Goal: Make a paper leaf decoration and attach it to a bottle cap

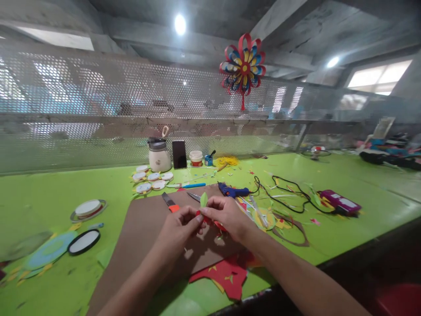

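Observation:
My left hand and my right hand meet over a brown board, both with fingers pinched. Between their fingertips is a small red piece, mostly hidden by the fingers. A light green leaf-shaped piece stands up from the same spot; which hand grips it is hard to tell. Behind my left hand lies a cutter knife with an orange handle. Partly covered by my right hand are scissors with a dark blade. A blue glue gun rests just beyond my right hand.
Red cut sheet scraps lie at the board's near edge. A black cord runs to a purple box at right. Round white discs, a white jug and a phone stand at the back. A black-rimmed oval lies left.

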`<state>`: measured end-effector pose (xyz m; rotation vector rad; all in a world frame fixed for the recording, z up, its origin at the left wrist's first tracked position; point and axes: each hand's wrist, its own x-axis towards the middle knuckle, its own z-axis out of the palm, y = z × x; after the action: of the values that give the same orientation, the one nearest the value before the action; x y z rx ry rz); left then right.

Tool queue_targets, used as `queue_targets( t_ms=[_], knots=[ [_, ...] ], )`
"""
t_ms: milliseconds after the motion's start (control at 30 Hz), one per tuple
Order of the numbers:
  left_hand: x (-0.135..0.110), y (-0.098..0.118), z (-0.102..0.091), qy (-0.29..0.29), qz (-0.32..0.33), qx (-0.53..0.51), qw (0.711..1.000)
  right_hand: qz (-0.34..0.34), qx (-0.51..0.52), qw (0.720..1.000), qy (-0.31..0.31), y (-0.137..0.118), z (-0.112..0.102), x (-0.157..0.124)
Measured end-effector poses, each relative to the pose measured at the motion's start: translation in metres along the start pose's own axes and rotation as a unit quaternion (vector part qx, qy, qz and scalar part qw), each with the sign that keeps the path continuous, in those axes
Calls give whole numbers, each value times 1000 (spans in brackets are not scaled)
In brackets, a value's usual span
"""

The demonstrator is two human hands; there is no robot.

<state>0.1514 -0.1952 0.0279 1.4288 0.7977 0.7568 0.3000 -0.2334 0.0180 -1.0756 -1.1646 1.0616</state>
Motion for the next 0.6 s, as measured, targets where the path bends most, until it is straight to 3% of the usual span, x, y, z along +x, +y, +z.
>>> queue_targets(
  t_ms=[267,467,600],
  knots=[
    [-2,-4,1,3,-18,-121,993,25,96,995,21,5,-4,5],
    [1,-6,-1,-30,7,-141,990,-36,29,999,1,8,-1,0],
    [-2,-5,1,-17,14,-140,990,-44,3,999,2,7,0,-1]
  ],
)
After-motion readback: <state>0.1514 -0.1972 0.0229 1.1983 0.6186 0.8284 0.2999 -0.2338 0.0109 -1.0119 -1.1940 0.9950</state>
